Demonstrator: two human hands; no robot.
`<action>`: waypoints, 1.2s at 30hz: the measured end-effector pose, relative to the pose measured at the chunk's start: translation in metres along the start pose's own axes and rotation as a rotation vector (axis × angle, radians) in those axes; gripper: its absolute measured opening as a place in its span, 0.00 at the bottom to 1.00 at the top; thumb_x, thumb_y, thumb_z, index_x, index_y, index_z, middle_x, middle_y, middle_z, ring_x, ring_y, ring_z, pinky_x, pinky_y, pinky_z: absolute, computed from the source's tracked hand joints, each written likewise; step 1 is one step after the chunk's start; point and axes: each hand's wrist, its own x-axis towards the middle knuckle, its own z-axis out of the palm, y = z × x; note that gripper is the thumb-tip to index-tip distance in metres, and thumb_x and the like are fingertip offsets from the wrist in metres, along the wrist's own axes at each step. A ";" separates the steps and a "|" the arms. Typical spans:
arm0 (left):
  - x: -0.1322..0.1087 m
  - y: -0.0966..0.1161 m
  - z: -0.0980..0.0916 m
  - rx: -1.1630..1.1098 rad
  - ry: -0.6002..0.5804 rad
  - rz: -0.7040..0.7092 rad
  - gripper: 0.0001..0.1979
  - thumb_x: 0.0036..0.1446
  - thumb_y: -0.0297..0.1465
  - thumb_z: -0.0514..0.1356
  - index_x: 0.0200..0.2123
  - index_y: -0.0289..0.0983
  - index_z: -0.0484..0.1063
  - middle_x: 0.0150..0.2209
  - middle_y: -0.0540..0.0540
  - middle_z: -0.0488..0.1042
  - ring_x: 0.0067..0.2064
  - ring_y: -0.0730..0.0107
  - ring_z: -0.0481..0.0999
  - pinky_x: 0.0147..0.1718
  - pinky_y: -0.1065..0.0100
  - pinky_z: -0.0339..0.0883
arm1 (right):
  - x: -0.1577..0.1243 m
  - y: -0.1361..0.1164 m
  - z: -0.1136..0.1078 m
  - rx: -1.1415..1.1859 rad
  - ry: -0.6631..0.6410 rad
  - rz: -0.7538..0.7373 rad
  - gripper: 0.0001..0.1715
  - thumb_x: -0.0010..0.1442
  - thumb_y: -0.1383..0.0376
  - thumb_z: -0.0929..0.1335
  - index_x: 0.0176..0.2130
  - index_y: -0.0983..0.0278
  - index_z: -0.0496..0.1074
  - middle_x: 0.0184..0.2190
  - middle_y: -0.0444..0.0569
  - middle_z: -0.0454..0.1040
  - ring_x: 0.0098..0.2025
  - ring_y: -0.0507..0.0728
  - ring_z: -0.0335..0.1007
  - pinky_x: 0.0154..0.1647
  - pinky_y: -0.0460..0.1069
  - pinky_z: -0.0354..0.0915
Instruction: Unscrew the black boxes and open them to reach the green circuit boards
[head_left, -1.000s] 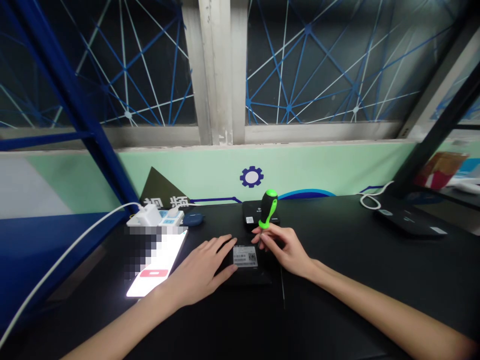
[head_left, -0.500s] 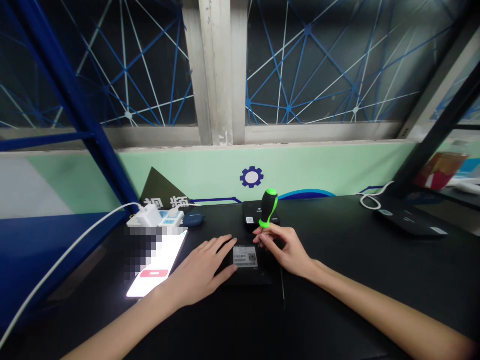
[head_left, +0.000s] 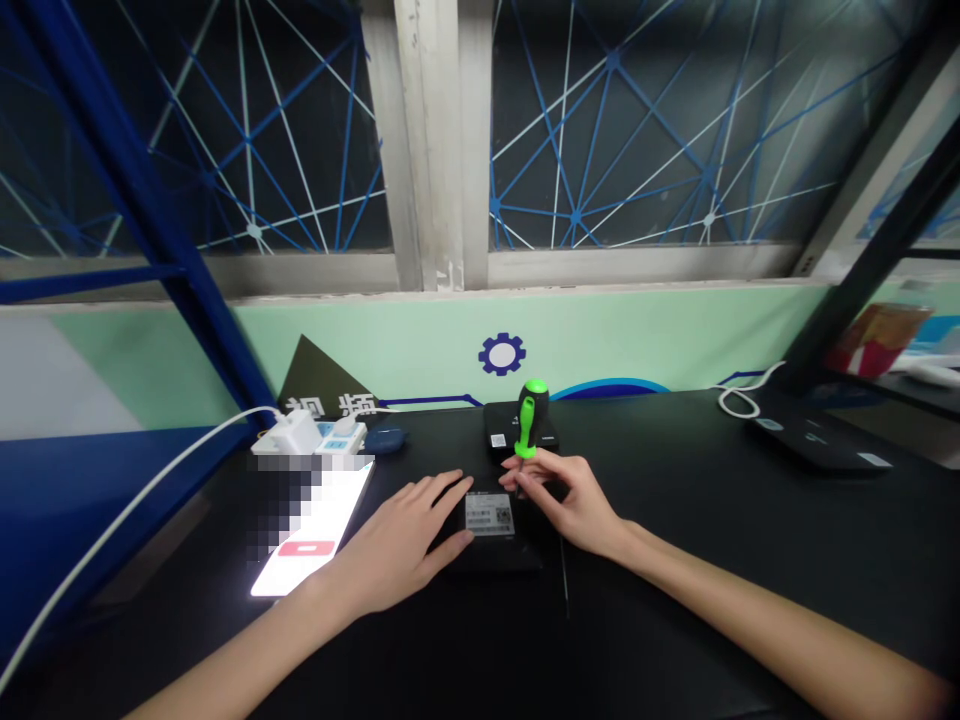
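A flat black box [head_left: 527, 553] with a white printed label [head_left: 488, 514] lies on the dark table in front of me. My left hand [head_left: 409, 535] rests over its left side, fingers spread, thumb and index finger beside the label. In my right hand [head_left: 566, 497], thumb and fingers pinch the shaft of a screwdriver [head_left: 531, 415] just below its black and green handle. The screwdriver stands nearly upright, and its tip meets the box's upper right area, where my fingers partly hide it. Below my right hand lies a thin metal rod [head_left: 565, 580].
Behind the screwdriver sits another black box [head_left: 496, 423]. On the left are a lit phone [head_left: 311, 540], a power strip with a white charger [head_left: 300, 432] and a dark blue case [head_left: 385, 440]. A black device [head_left: 817, 443] with a white cable [head_left: 739, 403] lies far right.
The screwdriver handle has turned about its axis, so a green strip now faces me, and it leans slightly further left. My left hand stays in place on the box.
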 end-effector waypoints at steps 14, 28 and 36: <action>0.000 0.000 0.000 -0.021 -0.003 -0.002 0.27 0.71 0.46 0.46 0.69 0.45 0.50 0.68 0.44 0.57 0.65 0.52 0.61 0.61 0.49 0.58 | 0.000 -0.002 0.000 0.041 0.004 0.044 0.13 0.68 0.59 0.65 0.46 0.64 0.73 0.36 0.52 0.80 0.36 0.57 0.79 0.40 0.51 0.75; 0.000 0.001 -0.002 -0.008 -0.019 -0.014 0.27 0.71 0.46 0.45 0.69 0.46 0.49 0.68 0.44 0.57 0.65 0.52 0.62 0.60 0.51 0.60 | 0.004 -0.004 -0.001 -0.075 0.007 0.035 0.12 0.65 0.58 0.67 0.37 0.64 0.73 0.29 0.47 0.77 0.28 0.53 0.72 0.33 0.48 0.69; 0.000 0.001 -0.002 -0.026 -0.002 -0.007 0.28 0.71 0.46 0.46 0.69 0.46 0.49 0.67 0.44 0.58 0.65 0.51 0.62 0.59 0.50 0.61 | 0.001 -0.005 -0.004 -0.015 -0.043 0.023 0.10 0.67 0.61 0.65 0.44 0.64 0.73 0.35 0.51 0.81 0.36 0.56 0.79 0.41 0.50 0.72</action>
